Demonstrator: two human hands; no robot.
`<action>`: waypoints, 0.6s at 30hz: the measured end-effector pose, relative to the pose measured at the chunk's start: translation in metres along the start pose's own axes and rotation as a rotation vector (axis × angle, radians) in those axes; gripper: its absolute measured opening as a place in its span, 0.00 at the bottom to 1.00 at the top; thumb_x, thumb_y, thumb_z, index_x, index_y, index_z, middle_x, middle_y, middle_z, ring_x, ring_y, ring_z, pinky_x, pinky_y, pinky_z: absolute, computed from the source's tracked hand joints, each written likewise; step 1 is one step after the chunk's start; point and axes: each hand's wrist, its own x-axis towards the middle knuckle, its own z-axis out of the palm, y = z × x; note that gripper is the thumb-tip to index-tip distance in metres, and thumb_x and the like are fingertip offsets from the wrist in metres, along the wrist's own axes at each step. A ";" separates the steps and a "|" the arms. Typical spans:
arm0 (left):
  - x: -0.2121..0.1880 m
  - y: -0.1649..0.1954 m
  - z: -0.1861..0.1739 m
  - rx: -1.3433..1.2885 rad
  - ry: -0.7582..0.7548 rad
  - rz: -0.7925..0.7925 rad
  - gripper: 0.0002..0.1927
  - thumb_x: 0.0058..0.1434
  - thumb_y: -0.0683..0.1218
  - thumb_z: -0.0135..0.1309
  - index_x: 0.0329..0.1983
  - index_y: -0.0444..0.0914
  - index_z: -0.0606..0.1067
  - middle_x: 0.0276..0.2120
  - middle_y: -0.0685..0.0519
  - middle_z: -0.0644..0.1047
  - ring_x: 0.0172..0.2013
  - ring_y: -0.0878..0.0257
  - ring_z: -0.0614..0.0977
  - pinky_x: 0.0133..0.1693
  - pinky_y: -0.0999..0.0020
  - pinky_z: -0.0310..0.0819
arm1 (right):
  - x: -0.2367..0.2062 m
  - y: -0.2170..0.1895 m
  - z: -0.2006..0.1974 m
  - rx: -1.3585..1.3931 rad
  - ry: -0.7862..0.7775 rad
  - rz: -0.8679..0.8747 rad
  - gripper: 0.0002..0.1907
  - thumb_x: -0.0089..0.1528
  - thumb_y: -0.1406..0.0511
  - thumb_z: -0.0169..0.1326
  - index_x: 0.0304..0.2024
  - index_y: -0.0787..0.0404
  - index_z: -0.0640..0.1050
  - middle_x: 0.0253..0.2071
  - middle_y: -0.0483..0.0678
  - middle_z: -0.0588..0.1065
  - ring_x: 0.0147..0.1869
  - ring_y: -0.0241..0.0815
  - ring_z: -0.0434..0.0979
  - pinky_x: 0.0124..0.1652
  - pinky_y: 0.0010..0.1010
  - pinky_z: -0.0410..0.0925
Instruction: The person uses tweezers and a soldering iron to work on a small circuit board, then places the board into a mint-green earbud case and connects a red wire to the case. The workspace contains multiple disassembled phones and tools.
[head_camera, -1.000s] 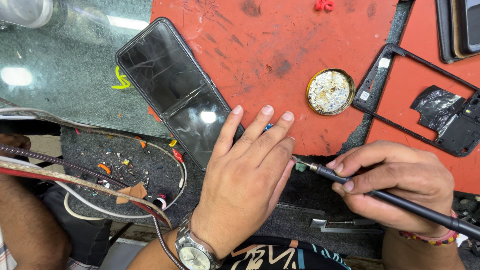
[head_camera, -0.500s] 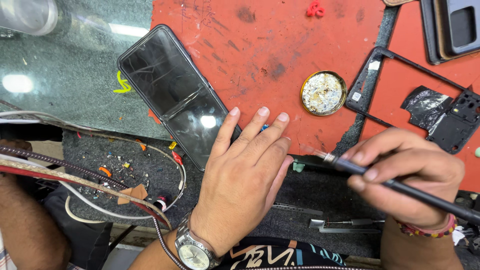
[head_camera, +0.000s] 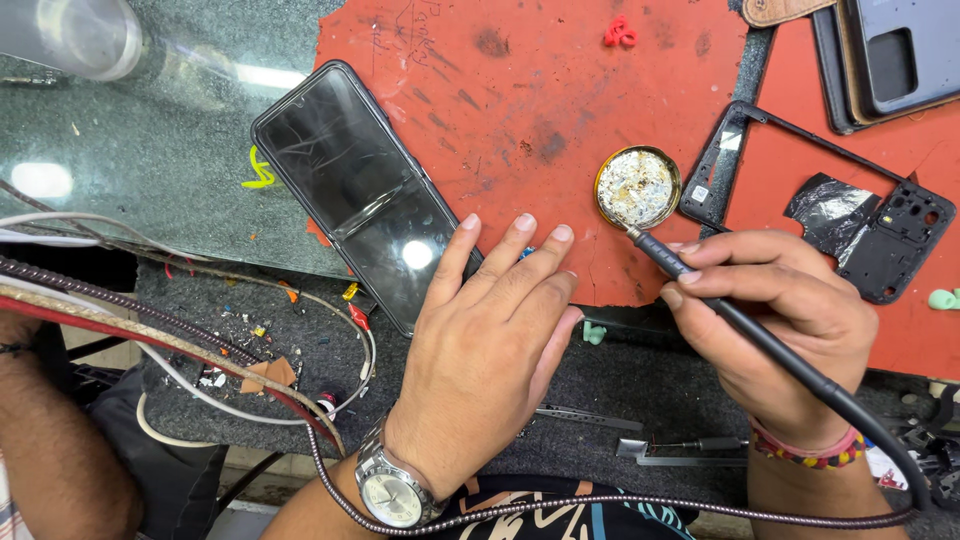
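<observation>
My left hand (head_camera: 490, 330) lies flat, fingers together, on the edge of the red mat (head_camera: 540, 110), covering something small beneath it; a silver wristwatch (head_camera: 392, 490) is on that wrist. My right hand (head_camera: 775, 310) grips a black soldering iron (head_camera: 760, 340) like a pen. Its tip touches the rim of a small round tin (head_camera: 638, 187) holding whitish residue. A black phone (head_camera: 365, 195) lies face up just left of my left hand.
A black phone frame (head_camera: 800, 195) and a phone back cover (head_camera: 900, 50) lie at the right on the red mat. Several cables (head_camera: 170, 340) cross the lower left. Another person's arm (head_camera: 50, 440) is at the bottom left. Tweezers (head_camera: 680, 450) lie near my body.
My right hand has lifted the soldering iron from beside my left fingers up and right to the round tin. My left hand has stayed flat in place.
</observation>
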 end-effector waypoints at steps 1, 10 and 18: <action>0.000 0.000 0.000 -0.001 0.003 0.001 0.14 0.61 0.45 0.61 0.49 0.35 0.77 0.59 0.47 0.77 0.65 0.49 0.73 0.70 0.44 0.54 | 0.000 0.000 0.000 -0.002 -0.001 0.003 0.09 0.57 0.76 0.65 0.39 0.66 0.80 0.48 0.53 0.78 0.46 0.35 0.80 0.44 0.21 0.75; 0.000 0.001 0.000 -0.002 0.003 -0.004 0.14 0.61 0.45 0.61 0.48 0.36 0.77 0.59 0.47 0.77 0.65 0.50 0.74 0.70 0.44 0.54 | 0.000 0.000 0.001 -0.049 -0.018 -0.036 0.08 0.60 0.76 0.65 0.41 0.67 0.81 0.47 0.53 0.78 0.44 0.35 0.81 0.42 0.20 0.75; 0.000 -0.001 0.000 0.000 -0.011 -0.005 0.14 0.62 0.45 0.61 0.49 0.36 0.77 0.60 0.47 0.76 0.66 0.49 0.73 0.71 0.45 0.54 | 0.007 0.015 -0.019 0.379 -0.121 -0.148 0.06 0.57 0.72 0.62 0.35 0.64 0.77 0.42 0.53 0.76 0.48 0.44 0.84 0.51 0.35 0.79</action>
